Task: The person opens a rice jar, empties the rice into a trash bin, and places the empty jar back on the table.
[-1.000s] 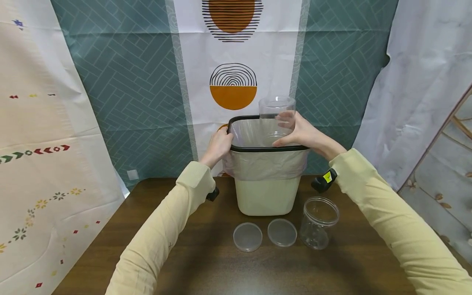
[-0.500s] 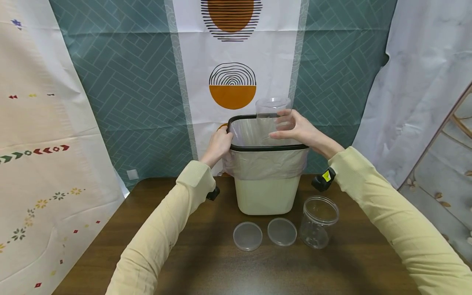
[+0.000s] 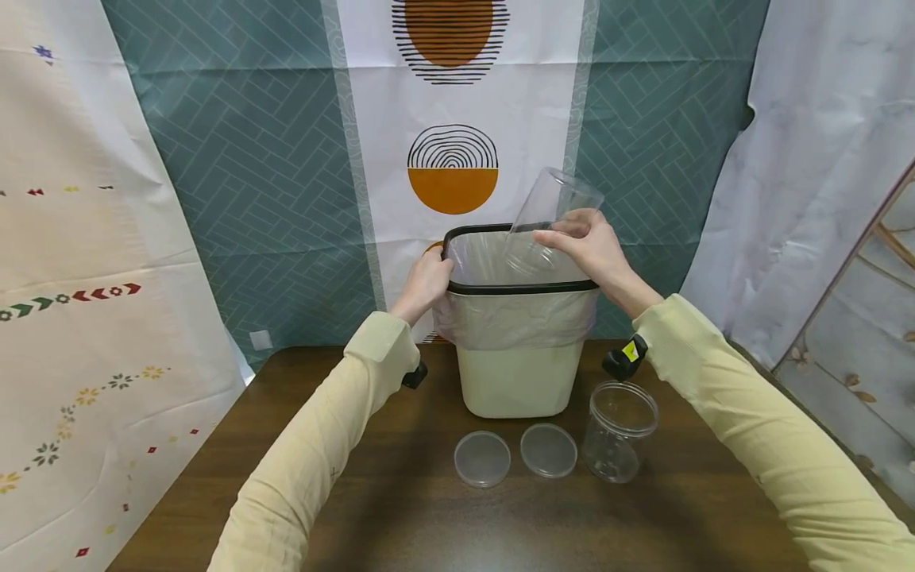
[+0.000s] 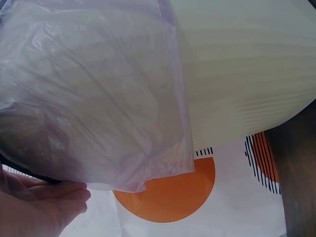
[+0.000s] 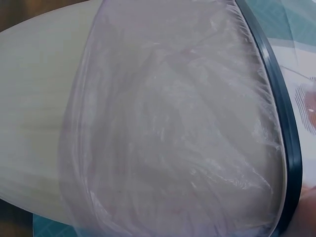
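A cream trash can [image 3: 518, 385] with a black rim [image 3: 525, 289] stands on the table, lined with a translucent pinkish bag [image 4: 94, 98] folded over its outside. My left hand [image 3: 425, 280] grips the rim at the left; the left wrist view shows those fingers [image 4: 71, 195] at the rim's edge. Over the can's mouth my right hand [image 3: 593, 246] holds a clear plastic jar [image 3: 550, 199], thumb on the near side and fingers behind. The jar tilts, its top leaning right and its base inside the mouth. The right wrist view shows mostly the bag [image 5: 168, 123].
A second clear jar [image 3: 618, 433] stands lidless on the table, right of the can's front. Two round clear lids [image 3: 482, 459] lie flat side by side before the can. Patterned cloth [image 3: 272, 159] hangs behind the brown table [image 3: 429, 524].
The jar in my right hand was upright, dipped slightly left, then rose and tilted with its top to the right. My right hand turned with it. My left hand stayed on the rim.
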`<state>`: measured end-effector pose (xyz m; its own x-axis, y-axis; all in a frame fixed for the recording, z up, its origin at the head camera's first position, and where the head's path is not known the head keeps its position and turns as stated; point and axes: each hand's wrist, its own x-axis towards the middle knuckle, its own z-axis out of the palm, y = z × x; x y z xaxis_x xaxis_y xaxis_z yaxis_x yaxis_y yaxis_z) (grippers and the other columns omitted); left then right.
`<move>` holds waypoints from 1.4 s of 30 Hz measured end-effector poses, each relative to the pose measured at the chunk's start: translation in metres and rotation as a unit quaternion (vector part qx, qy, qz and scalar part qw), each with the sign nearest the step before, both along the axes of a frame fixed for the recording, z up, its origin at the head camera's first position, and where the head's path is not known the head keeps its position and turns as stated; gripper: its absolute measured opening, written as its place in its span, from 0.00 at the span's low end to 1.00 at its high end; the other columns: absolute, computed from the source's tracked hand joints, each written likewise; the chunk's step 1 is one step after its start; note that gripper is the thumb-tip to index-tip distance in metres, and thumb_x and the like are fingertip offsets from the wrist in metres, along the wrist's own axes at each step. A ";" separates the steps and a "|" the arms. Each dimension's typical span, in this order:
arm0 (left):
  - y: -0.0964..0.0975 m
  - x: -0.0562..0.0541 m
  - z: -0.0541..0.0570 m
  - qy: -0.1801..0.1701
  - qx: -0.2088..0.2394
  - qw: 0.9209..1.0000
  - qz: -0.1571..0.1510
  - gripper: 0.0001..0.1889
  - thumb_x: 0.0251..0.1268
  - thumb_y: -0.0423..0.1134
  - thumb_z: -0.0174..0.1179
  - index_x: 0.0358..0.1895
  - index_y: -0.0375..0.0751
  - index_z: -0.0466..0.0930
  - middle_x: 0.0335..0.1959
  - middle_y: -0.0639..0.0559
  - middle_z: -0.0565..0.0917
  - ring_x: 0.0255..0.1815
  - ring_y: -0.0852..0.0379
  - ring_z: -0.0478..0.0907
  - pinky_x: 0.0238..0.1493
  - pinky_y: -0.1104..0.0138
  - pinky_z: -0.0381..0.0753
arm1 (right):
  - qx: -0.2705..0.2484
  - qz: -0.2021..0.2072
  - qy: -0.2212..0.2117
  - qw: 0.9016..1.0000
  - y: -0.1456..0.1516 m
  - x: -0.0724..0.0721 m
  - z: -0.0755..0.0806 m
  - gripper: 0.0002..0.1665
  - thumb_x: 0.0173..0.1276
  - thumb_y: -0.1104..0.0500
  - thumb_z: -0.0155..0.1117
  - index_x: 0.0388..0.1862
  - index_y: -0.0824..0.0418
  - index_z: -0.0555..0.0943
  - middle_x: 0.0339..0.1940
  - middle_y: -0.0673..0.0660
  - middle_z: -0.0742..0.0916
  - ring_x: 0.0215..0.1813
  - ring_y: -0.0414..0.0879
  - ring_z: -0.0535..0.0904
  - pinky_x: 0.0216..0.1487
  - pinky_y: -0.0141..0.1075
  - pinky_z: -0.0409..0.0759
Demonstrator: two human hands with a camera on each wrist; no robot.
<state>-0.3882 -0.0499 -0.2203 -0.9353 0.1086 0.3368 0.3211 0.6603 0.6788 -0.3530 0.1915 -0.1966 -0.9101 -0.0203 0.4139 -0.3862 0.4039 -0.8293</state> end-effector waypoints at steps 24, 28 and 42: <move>0.001 0.002 0.000 0.011 -0.001 1.000 -0.006 0.23 0.68 0.35 0.37 0.64 0.27 0.57 0.61 0.38 0.65 0.61 0.45 0.61 0.57 0.59 0.61 | 0.000 -0.008 -0.040 0.999 0.011 0.005 0.011 0.56 0.51 0.42 0.69 0.67 0.68 0.52 0.59 0.63 0.70 0.61 0.54 0.63 0.58 0.46 0.61; 0.001 0.002 0.000 0.007 0.003 1.000 -0.005 0.23 0.69 0.35 0.37 0.64 0.27 0.57 0.62 0.38 0.65 0.61 0.45 0.60 0.57 0.59 0.60 | 0.003 -0.006 -0.039 0.999 0.010 0.006 0.012 0.55 0.50 0.42 0.69 0.66 0.68 0.52 0.59 0.63 0.71 0.59 0.54 0.65 0.57 0.45 0.62; 0.000 0.003 0.000 0.003 0.006 1.000 -0.004 0.23 0.69 0.35 0.37 0.65 0.27 0.56 0.62 0.38 0.64 0.62 0.45 0.59 0.58 0.59 0.60 | -0.012 0.032 -0.061 0.998 0.006 0.007 0.014 0.57 0.52 0.46 0.69 0.67 0.72 0.48 0.59 0.66 0.67 0.60 0.55 0.65 0.57 0.43 0.64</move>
